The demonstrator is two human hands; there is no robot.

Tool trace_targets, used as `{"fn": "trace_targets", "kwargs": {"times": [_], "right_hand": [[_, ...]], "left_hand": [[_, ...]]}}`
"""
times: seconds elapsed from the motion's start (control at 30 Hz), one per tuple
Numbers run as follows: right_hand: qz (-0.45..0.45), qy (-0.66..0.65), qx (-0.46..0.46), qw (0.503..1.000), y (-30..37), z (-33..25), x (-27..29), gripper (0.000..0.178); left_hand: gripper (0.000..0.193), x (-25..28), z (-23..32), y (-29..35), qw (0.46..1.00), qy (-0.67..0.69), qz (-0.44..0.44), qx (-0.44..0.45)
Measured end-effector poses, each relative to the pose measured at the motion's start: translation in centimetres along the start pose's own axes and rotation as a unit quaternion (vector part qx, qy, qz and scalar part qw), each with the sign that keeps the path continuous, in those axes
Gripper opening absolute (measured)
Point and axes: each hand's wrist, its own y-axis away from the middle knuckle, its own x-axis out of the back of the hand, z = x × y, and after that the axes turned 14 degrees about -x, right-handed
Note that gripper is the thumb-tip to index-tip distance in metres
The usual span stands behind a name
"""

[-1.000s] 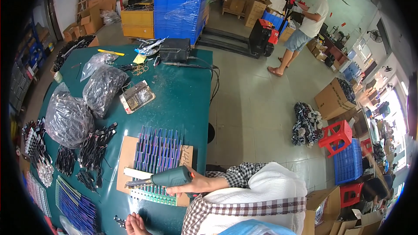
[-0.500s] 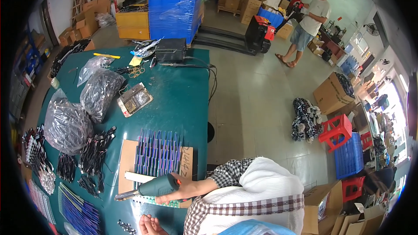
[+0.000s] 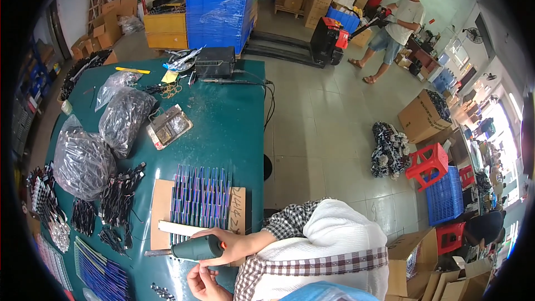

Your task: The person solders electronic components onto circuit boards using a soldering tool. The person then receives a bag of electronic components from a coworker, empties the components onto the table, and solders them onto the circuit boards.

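A dark green heat gun with a metal nozzle points left across the lower part of a cardboard sheet. My right hand is wrapped round its rear part. Just below it, my left hand has its fingers curled, the tips close to the gun; anything between them is too small to make out. On the cardboard lie rows of thin blue-purple strips, with a pale flat bar across their near end. Small dark parts lie on the table left of my left hand.
The green table also carries plastic bags of parts, black cable bundles, blue wires, a shallow tray and a black box. Beyond stand blue crates and another person at a pallet truck.
My left hand has risen towards the heat gun. The gun has turned and shifted slightly, covering the green boards seen below it before. The other person's legs have moved apart.
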Motion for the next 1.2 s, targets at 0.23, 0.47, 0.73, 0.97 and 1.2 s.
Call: {"fn": "trace_targets", "kwargs": {"times": [0.23, 0.47, 0.73, 0.97, 1.2], "right_hand": [[0.021, 0.021, 0.039, 0.999, 0.2, 0.0, -0.2, 0.041], [0.020, 0.018, 0.022, 0.999, -0.1, 1.1, -0.3, 0.053], [0.021, 0.068, 0.053, 0.996, -0.1, 0.7, 0.0, 0.051], [0.024, 0.063, 0.052, 0.996, -0.1, 0.2, 0.2, 0.047], [0.015, 0.058, 0.044, 0.997, 0.2, -0.9, 0.2, 0.046]], "left_hand": [[0.014, -0.2, -0.3, 0.1, 0.999, 0.013, 0.010, -0.051], [0.011, -0.7, 0.0, 0.2, 0.997, -0.008, 0.023, -0.075], [0.010, -0.7, 0.3, 0.6, 0.999, -0.007, 0.021, -0.047], [0.015, -0.7, 0.0, 0.1, 0.990, -0.078, -0.028, -0.111], [0.015, -0.4, -0.1, 0.1, 0.989, -0.084, -0.032, -0.120]]}}
